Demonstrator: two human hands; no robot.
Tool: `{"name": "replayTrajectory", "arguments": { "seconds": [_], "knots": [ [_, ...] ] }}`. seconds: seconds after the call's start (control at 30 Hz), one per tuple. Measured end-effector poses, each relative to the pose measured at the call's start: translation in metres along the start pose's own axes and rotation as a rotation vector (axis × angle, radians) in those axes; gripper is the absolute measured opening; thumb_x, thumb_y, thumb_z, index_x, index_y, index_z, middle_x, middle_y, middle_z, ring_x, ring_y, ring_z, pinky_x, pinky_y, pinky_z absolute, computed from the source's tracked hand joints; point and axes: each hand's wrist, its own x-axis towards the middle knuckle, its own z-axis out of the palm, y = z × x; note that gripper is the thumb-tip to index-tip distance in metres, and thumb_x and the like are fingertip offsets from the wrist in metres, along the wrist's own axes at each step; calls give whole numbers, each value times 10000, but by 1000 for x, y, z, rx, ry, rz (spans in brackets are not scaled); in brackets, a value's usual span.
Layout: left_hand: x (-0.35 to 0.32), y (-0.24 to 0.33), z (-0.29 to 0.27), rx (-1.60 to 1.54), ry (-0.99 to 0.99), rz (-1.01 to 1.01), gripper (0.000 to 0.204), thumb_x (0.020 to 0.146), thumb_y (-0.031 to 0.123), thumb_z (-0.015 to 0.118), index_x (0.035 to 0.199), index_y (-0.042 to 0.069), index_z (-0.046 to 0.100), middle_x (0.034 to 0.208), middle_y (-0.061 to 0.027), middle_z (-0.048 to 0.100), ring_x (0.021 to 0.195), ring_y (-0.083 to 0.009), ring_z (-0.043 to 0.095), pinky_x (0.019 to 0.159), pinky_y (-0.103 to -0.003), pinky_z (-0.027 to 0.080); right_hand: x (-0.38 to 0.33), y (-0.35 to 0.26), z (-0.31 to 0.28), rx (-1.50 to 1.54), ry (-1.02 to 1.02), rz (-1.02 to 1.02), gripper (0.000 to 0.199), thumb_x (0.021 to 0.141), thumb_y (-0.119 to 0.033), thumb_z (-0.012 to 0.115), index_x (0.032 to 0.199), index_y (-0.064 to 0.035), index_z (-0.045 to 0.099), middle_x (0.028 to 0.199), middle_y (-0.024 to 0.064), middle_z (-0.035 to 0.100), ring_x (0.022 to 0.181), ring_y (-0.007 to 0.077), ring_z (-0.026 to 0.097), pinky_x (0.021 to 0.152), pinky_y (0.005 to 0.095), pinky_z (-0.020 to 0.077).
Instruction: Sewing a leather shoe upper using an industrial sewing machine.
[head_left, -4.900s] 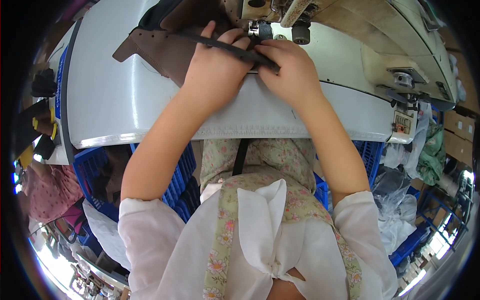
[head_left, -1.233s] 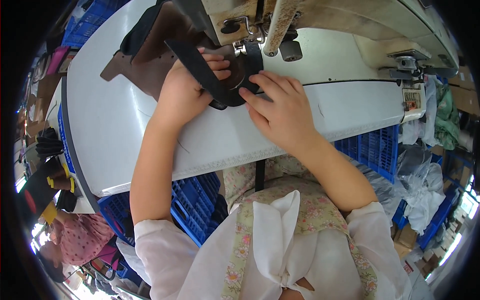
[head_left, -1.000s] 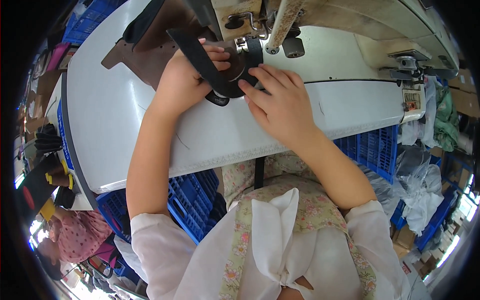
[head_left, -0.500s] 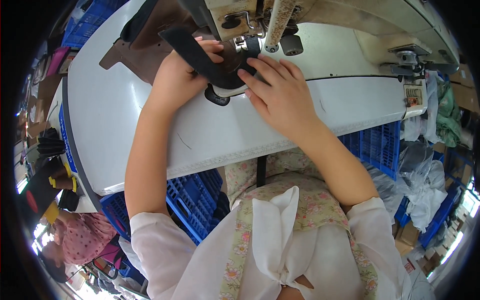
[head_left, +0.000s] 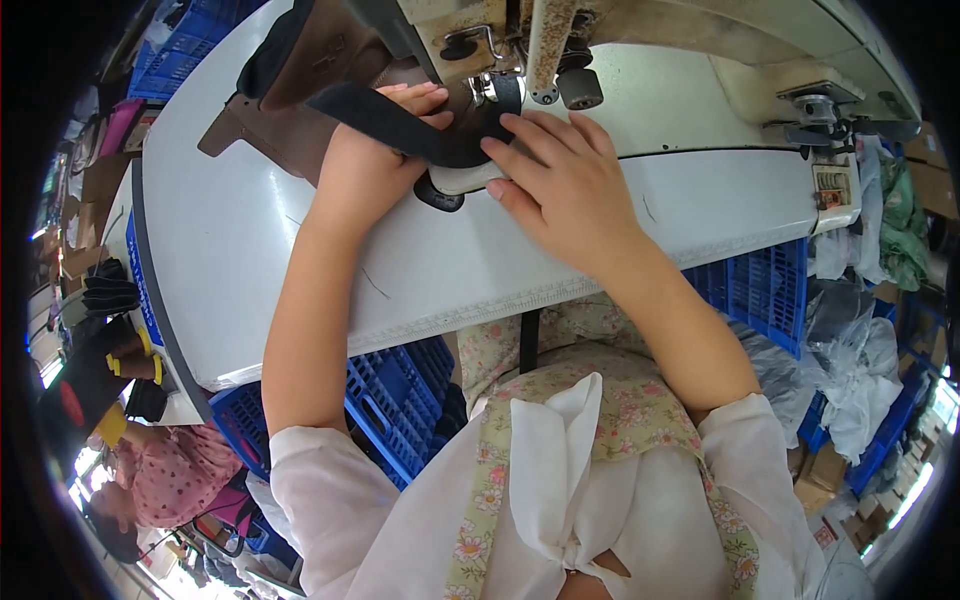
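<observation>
A dark brown leather-like workpiece (head_left: 283, 133) lies under the head of a sewing machine (head_left: 478, 45), its left part standing up in a fold. A wide black strip (head_left: 395, 128) curves along its edge to the presser foot (head_left: 482, 90), its free end rising over my left hand. My left hand (head_left: 372, 165) is closed on the brown workpiece, fingers bent over it left of the foot; its thumb is hidden by the strip. My right hand (head_left: 570, 190) is open, fingers spread, the fingertips resting on the strip just right of the foot. The thumb is held apart, near the bed edge.
The white table (head_left: 220, 270) has a ruler scale along its front edge and loose threads on top. A black oval pad (head_left: 440, 195) sits below the strip. Blue crates (head_left: 400, 410) stand under the table. Another person (head_left: 180, 475) sits at far left.
Both hands keep their places at the foot. The strip's free end has tilted lower and left, and the brown fold stands slightly more open. The whole view has shifted a little.
</observation>
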Motion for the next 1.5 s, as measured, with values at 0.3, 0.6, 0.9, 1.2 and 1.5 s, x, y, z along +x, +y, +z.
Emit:
{"name": "replayTrajectory", "arguments": {
  "seconds": [0.3,0.6,0.9,1.2,1.5],
  "knots": [
    [1,7,-1,132,-4,-22,337,691,55,701,1025,95,725,1180,-59,673,1148,-254,594,977,-393,463,-1,1,1,-46,-8,1,371,869,-346,627,1151,-109,669,1242,99,612,1225,257,495,1051,500,306],
    [4,23,8,300,-18,-116,366,759,98,664,1122,133,687,1211,-57,648,1137,-250,593,945,-377,478,7,11,0,-83,11,25,394,849,-357,652,1152,-104,670,1195,76,617,1250,265,467,1046,516,305],
    [5,33,-3,311,-140,-98,590,701,4,653,1280,100,590,1304,-94,581,1231,-300,518,1042,-421,409,16,1,7,30,102,45,297,772,-254,700,1029,-103,704,1042,74,637,1083,235,551,950,422,396],
    [-24,63,-17,629,-139,-306,698,716,-42,580,1399,39,455,1448,-98,464,1352,-324,406,1087,-435,377,18,3,12,-98,186,8,179,796,-193,653,941,-125,733,906,52,668,883,211,635,856,383,426],
    [-31,51,-30,701,-313,-196,497,769,-42,552,1248,86,596,1402,-10,525,1299,-268,484,985,-385,483,15,7,19,-158,184,-20,140,814,-177,661,926,-145,740,944,41,669,891,191,639,847,367,427]
  ]
}}
